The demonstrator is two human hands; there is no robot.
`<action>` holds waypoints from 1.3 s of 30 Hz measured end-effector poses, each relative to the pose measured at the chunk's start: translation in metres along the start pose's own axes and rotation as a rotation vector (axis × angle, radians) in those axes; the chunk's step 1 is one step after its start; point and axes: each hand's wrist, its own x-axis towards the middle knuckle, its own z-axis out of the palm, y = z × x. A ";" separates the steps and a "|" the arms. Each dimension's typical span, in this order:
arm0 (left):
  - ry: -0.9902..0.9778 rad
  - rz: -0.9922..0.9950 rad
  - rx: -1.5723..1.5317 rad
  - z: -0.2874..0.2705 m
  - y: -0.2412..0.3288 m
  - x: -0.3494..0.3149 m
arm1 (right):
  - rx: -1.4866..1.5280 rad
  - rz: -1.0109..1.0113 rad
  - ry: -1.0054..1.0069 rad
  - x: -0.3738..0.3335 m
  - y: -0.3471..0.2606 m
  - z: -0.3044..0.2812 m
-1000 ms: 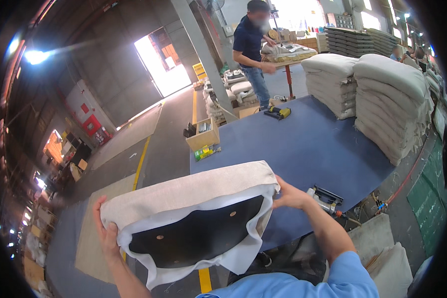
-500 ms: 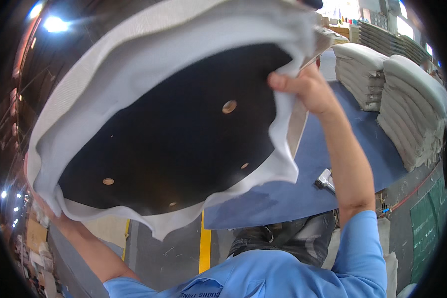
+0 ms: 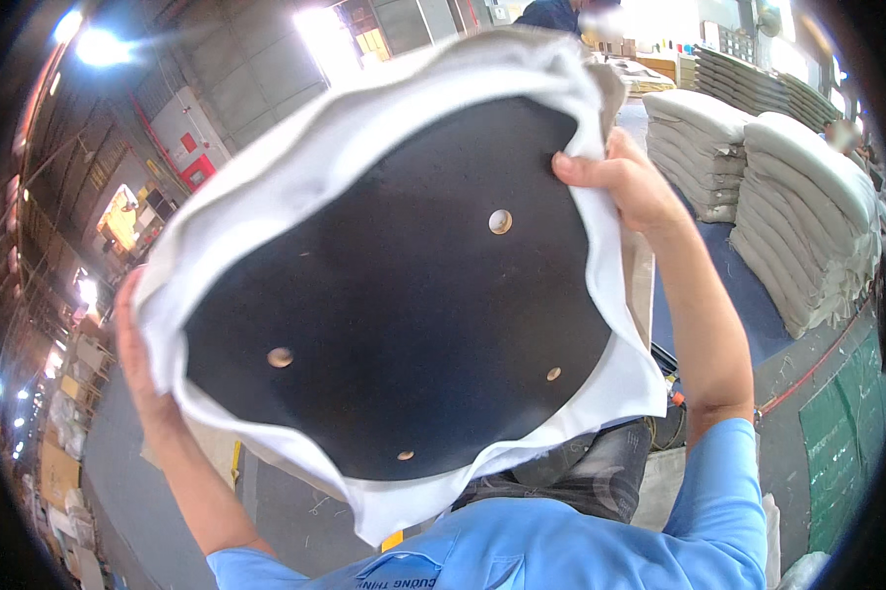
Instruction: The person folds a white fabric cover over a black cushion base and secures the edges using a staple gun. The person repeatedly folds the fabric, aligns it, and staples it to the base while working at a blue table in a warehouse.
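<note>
I hold a seat cushion (image 3: 404,295) up close in front of my face, its underside toward me: a black board with several small round holes, wrapped in loose white fabric (image 3: 295,177) that hangs past the edges. My left hand (image 3: 138,364) grips the cushion's left edge, mostly behind the fabric. My right hand (image 3: 625,182) grips the upper right edge, fingers curled over the white cloth. The cushion hides most of what lies ahead.
Two tall stacks of pale cushions (image 3: 807,216) stand at the right on a blue mat (image 3: 748,295). Another person (image 3: 561,12) stands at the far top. A green floor patch (image 3: 841,442) lies at the lower right. Warehouse walls and lights fill the left.
The cushion has been lifted from low over the blue mat up close to my face, underside toward me. Over the last half second it shifted only slightly.
</note>
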 end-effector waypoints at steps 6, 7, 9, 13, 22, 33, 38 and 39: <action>-0.260 -0.102 0.165 0.060 -0.078 -0.032 | -0.272 0.209 -0.042 0.039 0.092 -0.016; -0.311 -0.177 0.037 0.073 -0.096 -0.039 | -0.276 0.233 -0.037 0.037 0.113 -0.030; -0.450 -0.233 0.155 0.089 -0.108 -0.050 | -0.251 0.061 0.032 0.028 0.151 -0.035; -0.662 -0.329 0.156 0.099 -0.060 -0.005 | -0.126 0.235 0.027 0.032 0.151 -0.031; -0.723 -0.043 0.583 0.205 -0.018 0.034 | -0.545 -0.320 0.638 -0.037 0.138 0.014; -0.682 0.099 0.682 0.244 -0.004 0.031 | 0.543 0.437 0.117 -0.012 0.072 0.145; -0.647 0.126 0.696 0.249 -0.007 0.025 | 0.455 0.149 0.189 -0.015 0.089 0.153; -0.611 0.175 0.702 0.249 -0.009 0.023 | 0.425 0.129 0.201 -0.024 0.097 0.155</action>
